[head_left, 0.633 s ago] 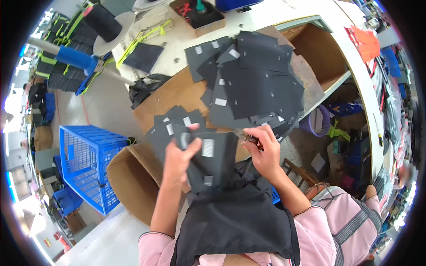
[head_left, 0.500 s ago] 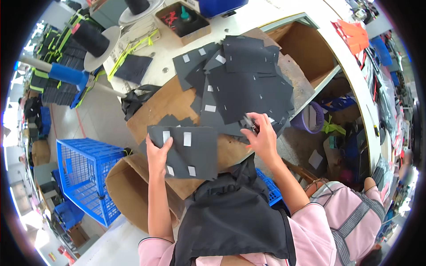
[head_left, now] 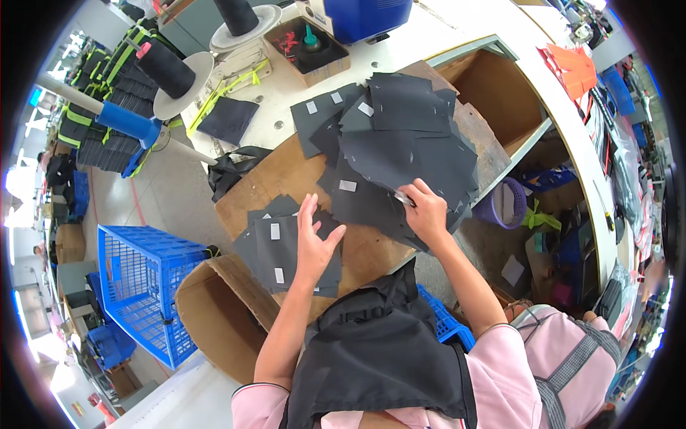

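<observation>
My left hand (head_left: 314,247) is open, thumb and fingers apart, over a small stack of dark grey fabric panels (head_left: 259,250) with white labels. Whether it touches the stack I cannot tell. Closed around small metal thread snips (head_left: 404,197), my right hand (head_left: 429,214) is at the near edge of a big spread-out pile of dark panels (head_left: 379,154). The snips are mostly hidden by the fingers. Several panels in that pile carry white labels, and others show short pale marks.
Both piles lie on a brown board (head_left: 286,168). Beyond are black thread cones (head_left: 166,74) and a cardboard tray (head_left: 325,70). A blue crate (head_left: 146,286) and an open carton (head_left: 214,314) stand left. Right are a purple basket (head_left: 500,204) and a person in pink (head_left: 572,350).
My left hand has let go of the labelled panel, which now lies on the small stack, and has moved right with fingers spread. My right hand stays by the big pile with the snips.
</observation>
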### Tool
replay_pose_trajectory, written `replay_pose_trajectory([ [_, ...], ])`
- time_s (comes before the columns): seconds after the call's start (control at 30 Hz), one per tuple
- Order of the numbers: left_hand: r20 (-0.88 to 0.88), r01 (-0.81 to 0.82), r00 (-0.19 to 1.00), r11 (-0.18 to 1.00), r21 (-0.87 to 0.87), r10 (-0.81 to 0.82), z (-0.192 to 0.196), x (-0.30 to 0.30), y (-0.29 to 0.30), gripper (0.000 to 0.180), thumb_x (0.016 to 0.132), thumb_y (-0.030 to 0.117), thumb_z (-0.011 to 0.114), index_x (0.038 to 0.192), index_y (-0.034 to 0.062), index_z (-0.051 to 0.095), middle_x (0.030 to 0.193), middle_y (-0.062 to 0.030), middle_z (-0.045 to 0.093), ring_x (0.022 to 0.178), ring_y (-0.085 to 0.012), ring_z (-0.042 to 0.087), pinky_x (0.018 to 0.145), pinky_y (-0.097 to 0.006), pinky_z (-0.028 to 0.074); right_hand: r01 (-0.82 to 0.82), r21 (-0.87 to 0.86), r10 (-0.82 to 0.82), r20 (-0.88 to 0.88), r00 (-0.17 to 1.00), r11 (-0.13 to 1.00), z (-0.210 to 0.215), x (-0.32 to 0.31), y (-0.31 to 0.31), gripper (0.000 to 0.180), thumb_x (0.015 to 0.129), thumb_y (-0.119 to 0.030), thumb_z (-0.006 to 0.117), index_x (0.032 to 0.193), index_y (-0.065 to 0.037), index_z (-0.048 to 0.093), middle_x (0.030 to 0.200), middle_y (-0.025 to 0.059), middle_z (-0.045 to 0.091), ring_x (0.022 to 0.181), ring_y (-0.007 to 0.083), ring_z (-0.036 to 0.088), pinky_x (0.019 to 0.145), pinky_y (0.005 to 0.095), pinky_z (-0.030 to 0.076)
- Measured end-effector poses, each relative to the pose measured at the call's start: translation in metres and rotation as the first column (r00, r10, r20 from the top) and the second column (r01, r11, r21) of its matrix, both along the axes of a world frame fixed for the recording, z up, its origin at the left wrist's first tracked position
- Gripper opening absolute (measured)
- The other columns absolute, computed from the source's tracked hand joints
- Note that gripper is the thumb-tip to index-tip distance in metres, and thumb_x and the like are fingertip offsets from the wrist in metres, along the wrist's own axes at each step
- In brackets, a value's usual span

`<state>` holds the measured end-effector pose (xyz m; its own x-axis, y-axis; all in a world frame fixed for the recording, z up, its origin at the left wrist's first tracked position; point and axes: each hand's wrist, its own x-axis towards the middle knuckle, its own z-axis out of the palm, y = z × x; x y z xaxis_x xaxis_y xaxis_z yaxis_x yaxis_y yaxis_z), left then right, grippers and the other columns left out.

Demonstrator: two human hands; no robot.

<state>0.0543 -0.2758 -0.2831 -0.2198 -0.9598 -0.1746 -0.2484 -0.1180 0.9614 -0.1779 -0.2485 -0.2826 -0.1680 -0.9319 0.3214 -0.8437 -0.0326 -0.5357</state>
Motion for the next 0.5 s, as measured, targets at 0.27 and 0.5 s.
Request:
replay_pose_trajectory([
  [0.27,-0.621,0.309,0.782,0.84,0.446,0.042,0.04,0.005,-0.007,0.07,0.069,0.019,0.08,0.128,0.0044,0.045,0.106,-0.0055,0.057,0.094,-0.0127,0.054,0.081,-0.027,0.046,-0.371,0.359,-0.315,0.933,0.175,0.856,0.044,0.008,0.059,0.017,0.081,-0.008,0.065,0.069,-0.009,0.053,0.062,-0.0103,0.042,0.054,-0.0003,0.038,0.047,0.0201,0.025],
  [0.5,-0.569,0.295,0.818,0.792,0.534,0.078,0.055,0.014,0.008,0.035,0.075,0.008,0.074,0.105,0.0011,0.058,0.091,-0.0055,0.064,0.082,-0.0112,0.06,0.076,-0.027,0.049,-0.125,0.408,-0.418,0.906,-0.069,0.904,0.028,0.026,0.078,0.01,0.081,-0.008,0.064,0.08,-0.011,0.054,0.061,-0.0086,0.042,0.045,0.0012,0.029,0.044,0.0193,0.021],
])
